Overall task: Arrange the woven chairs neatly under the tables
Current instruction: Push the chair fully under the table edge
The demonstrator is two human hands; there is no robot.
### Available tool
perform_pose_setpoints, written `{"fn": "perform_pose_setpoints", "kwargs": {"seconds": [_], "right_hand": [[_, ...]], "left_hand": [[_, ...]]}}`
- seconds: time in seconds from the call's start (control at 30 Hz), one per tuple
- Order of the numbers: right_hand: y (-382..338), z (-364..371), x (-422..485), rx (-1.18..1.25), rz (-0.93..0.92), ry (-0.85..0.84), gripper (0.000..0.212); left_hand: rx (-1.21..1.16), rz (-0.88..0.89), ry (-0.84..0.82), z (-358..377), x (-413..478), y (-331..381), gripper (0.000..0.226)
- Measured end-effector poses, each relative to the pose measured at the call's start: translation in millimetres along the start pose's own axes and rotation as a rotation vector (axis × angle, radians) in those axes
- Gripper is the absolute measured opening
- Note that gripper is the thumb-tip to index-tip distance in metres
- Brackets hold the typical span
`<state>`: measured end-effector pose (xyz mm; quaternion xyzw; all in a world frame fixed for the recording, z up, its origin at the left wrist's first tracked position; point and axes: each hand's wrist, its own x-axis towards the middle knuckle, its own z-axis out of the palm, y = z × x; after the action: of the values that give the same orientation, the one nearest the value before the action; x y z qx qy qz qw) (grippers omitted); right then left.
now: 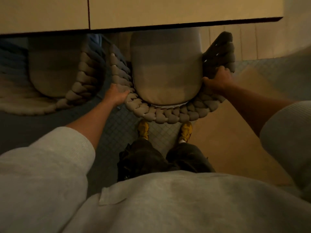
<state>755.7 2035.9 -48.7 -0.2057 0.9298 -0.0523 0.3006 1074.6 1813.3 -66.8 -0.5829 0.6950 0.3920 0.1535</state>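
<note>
The chair [168, 115] stood part-way under the table [168, 12]. The front of its cushion [166, 78] was hidden beneath the edge, and the back rim was still out, just above the person's shoes [143, 128].

The left hand [116, 95] held the braided rim, fingers pressed together and bent over it. The right hand [217, 79] gripped the opposite side further forward, fingers curled over the braid and thumb toward the cushion.

Risks noted:
- The uneven hold could swing the chair crooked during a push.
- Its left arm sat just beside the next chair [80, 81], so any drift that way would likely jam or scrape the two weaves.
- The raised right arm might catch the table edge.
- Toes lay close under the rim.
</note>
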Motion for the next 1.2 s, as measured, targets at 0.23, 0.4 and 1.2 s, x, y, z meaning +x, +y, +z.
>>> {"fn": "perform_pose_setpoints", "kwargs": {"seconds": [0.23, 0.4, 1.2], "right_hand": [[23.1, -9.3, 43.0, -0.017, -0.027, -0.021, 0.075], [25.1, -4.8, 64.5, 0.062, 0.062, 0.125, 0.087], [64.4, 60.6, 110.6, 0.356, 0.350, 0.215, 0.053]], "left_hand": [[-0.005, -0.093, 0.144, 33.0, 3.1, -3.7, 0.070], [-0.063, -0.159, 0.185, 44.5, 14.4, -8.9, 0.073], [-0.127, -0.241, 0.274, 51.9, 93.1, -22.5, 0.069]]}}
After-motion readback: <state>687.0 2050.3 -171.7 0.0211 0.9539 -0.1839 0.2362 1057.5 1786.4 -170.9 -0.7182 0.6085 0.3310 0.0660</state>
